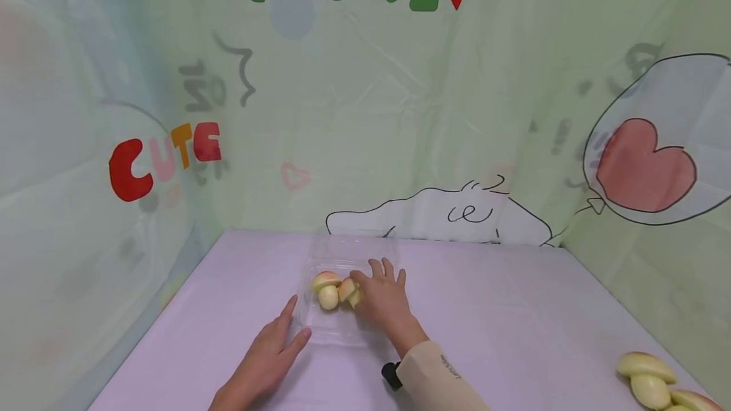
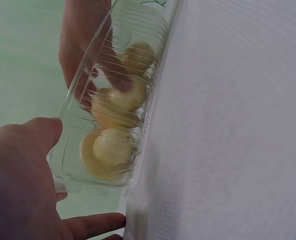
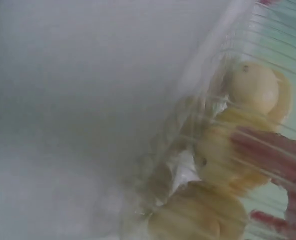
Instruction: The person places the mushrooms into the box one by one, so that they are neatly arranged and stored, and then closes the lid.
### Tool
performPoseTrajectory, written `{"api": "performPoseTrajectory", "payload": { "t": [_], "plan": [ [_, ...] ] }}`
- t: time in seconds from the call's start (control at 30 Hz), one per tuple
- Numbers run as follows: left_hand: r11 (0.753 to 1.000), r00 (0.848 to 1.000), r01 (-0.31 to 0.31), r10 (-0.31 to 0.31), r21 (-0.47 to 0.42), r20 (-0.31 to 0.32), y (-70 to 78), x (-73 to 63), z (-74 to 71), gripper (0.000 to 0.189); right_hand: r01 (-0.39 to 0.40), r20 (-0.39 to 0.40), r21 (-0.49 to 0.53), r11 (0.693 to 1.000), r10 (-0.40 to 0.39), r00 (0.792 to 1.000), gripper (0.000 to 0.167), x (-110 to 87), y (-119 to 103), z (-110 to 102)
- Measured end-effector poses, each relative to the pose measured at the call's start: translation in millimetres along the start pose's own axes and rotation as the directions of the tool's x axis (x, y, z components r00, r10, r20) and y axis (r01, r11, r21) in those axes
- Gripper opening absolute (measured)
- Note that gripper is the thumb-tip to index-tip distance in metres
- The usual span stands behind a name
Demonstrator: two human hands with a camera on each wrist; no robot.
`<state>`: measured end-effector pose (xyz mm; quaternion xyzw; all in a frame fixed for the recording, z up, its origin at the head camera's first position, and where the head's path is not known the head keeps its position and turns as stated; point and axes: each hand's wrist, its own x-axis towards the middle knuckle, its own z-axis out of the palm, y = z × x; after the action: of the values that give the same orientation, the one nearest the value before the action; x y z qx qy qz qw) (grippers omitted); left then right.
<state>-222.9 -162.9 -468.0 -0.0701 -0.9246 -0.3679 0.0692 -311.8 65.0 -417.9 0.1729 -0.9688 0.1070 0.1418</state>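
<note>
The right hand pinches a mushroom inside the clear plastic container, apparently placing it; release seems due. The left hand, fingers straight, grips nothing.

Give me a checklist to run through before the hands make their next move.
1. Container open on top: ok; the right hand reaches in from above.
2. Left hand set at the container's left edge: ok; how firmly it steadies it, cannot tell.
3. Right hand on the middle mushroom: ok; fingers lie on both sides of it.
4. Middle mushroom settled on the container's floor: cannot tell; fingers and ribbed plastic obscure it.
5. Every mushroom inside the container: not ok; three are in it, but a front-right pair lies outside, partly cut off by the frame.
</note>
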Motion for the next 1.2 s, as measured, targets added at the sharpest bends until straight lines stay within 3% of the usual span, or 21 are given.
{"api": "performPoseTrajectory", "payload": {
  "t": [0.47,0.83,1.2],
  "plan": [
    [1.0,1.0,0.005,-0.005,-0.021,0.002,1.0,1.0,1.5,0.077,-0.002,-0.03,-0.035,0.999,0.0,1.0,0.055,0.7,-0.7,6.0],
    [1.0,1.0,-0.018,0.018,-0.022,-0.005,0.4,0.8,1.3,0.077,-0.047,-0.006,-0.032,0.998,0.046,0.999,0.056,-1.0,-1.7,5.3],
    [1.0,1.0,-0.02,0.02,-0.005,-0.012,2.4,-0.9,-0.1,0.075,-0.062,0.006,0.043,0.997,0.062,0.998,0.061,-4.7,2.3,0.4]
  ]
}}
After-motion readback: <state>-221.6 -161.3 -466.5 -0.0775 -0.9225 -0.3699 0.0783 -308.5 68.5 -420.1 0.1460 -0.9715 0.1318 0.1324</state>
